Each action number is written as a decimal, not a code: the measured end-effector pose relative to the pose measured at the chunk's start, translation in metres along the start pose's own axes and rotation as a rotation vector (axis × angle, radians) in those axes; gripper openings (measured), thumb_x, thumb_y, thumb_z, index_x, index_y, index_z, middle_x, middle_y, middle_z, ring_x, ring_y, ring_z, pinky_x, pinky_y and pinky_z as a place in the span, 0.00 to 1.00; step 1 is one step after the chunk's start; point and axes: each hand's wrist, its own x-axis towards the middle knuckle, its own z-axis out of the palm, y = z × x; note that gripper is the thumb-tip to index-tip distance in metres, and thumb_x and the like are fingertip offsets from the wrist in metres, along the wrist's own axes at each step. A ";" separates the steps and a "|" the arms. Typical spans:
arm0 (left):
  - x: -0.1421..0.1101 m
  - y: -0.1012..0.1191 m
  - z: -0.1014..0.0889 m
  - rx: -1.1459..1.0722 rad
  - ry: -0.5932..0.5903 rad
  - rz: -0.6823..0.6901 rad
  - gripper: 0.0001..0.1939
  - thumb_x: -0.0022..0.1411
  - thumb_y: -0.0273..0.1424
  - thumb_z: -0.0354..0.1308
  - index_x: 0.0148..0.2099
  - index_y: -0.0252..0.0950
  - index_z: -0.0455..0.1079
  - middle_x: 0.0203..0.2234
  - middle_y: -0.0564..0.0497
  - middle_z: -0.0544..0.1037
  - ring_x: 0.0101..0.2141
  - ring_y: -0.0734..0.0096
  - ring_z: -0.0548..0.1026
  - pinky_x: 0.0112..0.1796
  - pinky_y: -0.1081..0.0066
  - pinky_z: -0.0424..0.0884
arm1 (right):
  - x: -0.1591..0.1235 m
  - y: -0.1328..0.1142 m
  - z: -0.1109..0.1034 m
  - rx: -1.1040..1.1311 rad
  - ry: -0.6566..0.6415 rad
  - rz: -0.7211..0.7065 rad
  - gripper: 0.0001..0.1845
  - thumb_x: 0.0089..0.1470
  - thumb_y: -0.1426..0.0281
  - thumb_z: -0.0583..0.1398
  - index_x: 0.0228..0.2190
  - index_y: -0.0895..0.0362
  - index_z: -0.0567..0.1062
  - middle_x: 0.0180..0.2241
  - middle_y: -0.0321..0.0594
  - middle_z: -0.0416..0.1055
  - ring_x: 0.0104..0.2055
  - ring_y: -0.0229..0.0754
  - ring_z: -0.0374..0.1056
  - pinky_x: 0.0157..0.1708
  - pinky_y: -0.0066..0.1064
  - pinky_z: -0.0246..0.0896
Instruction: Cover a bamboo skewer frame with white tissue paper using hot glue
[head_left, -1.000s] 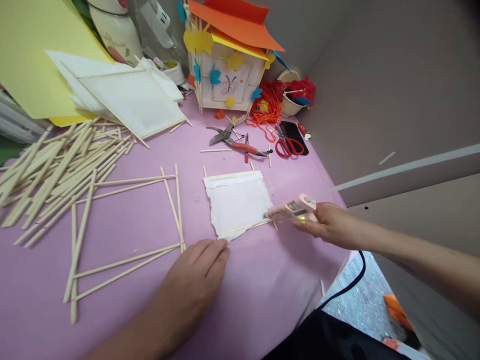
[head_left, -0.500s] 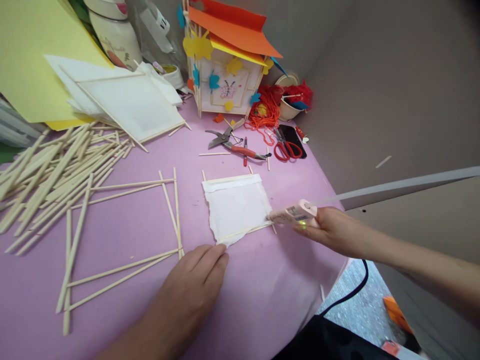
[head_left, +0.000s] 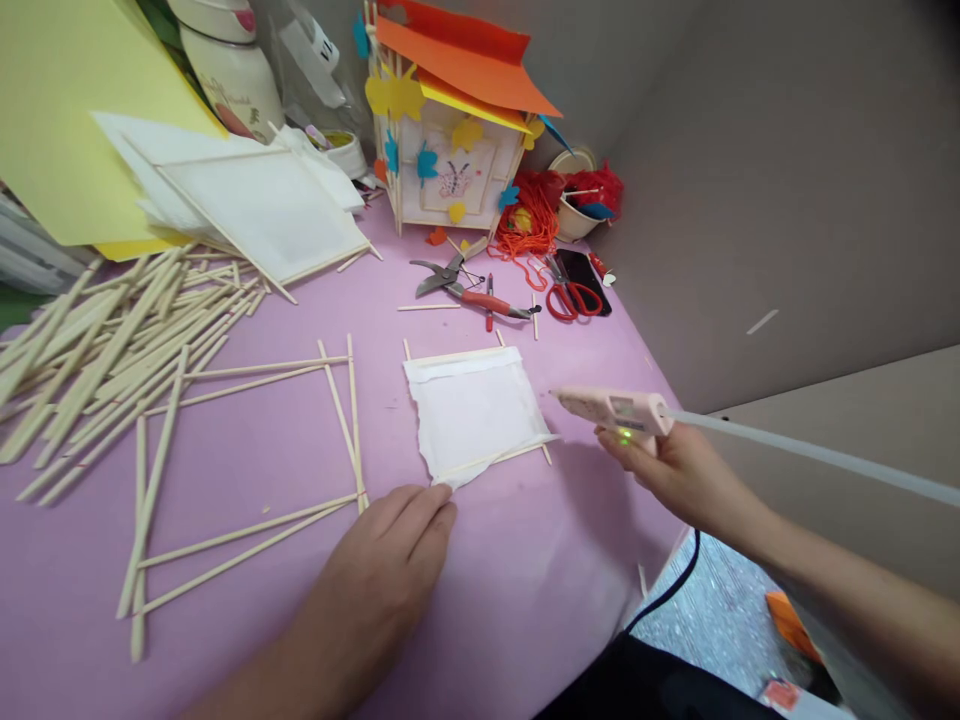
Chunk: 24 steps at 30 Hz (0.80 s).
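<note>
A small square frame of thin wooden sticks covered with white paper (head_left: 474, 410) lies on the pink table (head_left: 300, 440). My left hand (head_left: 382, 570) rests flat beside its near left corner, fingertips touching the paper's edge, fingers stretched out. My right hand (head_left: 675, 470) grips a pink glue gun (head_left: 611, 407) with a long clear glue stick (head_left: 810, 455) trailing to the right. The gun's nozzle hangs in the air just right of the frame, pointing left, clear of the paper.
A larger open stick frame (head_left: 247, 470) lies left of the small one, with a heap of loose sticks (head_left: 97, 340) beyond. Farther back are a paper-covered frame (head_left: 255, 205), a decorated paper house (head_left: 450, 120), cutters (head_left: 465, 285), red scissors (head_left: 571, 295) and orange string (head_left: 529, 225). A black cord (head_left: 664, 590) hangs off the table's right edge.
My right hand has lifted the glue gun off the frame's right corner and drawn it back to the right. My left hand has stayed at the near corner.
</note>
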 end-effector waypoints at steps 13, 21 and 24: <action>0.005 0.021 -0.002 -0.019 0.063 0.173 0.17 0.68 0.21 0.42 0.53 0.28 0.68 0.48 0.41 0.75 0.48 0.58 0.70 0.48 0.59 0.69 | 0.065 0.024 0.028 1.073 0.208 0.262 0.11 0.55 0.61 0.56 0.32 0.57 0.70 0.28 0.41 0.71 0.28 0.39 0.68 0.28 0.30 0.68; 0.023 0.029 0.004 0.167 -0.026 0.047 0.21 0.66 0.31 0.55 0.57 0.24 0.65 0.57 0.34 0.68 0.56 0.48 0.66 0.49 0.56 0.69 | 0.058 0.053 0.007 0.553 0.107 0.232 0.14 0.53 0.61 0.58 0.30 0.59 0.74 0.29 0.44 0.74 0.29 0.41 0.69 0.29 0.32 0.65; 0.026 0.030 0.002 0.198 -0.033 0.019 0.22 0.67 0.34 0.53 0.57 0.24 0.65 0.58 0.34 0.67 0.56 0.48 0.66 0.49 0.55 0.68 | 0.052 0.059 0.008 0.272 0.162 0.242 0.19 0.54 0.57 0.55 0.25 0.58 0.74 0.24 0.41 0.72 0.24 0.40 0.65 0.25 0.32 0.58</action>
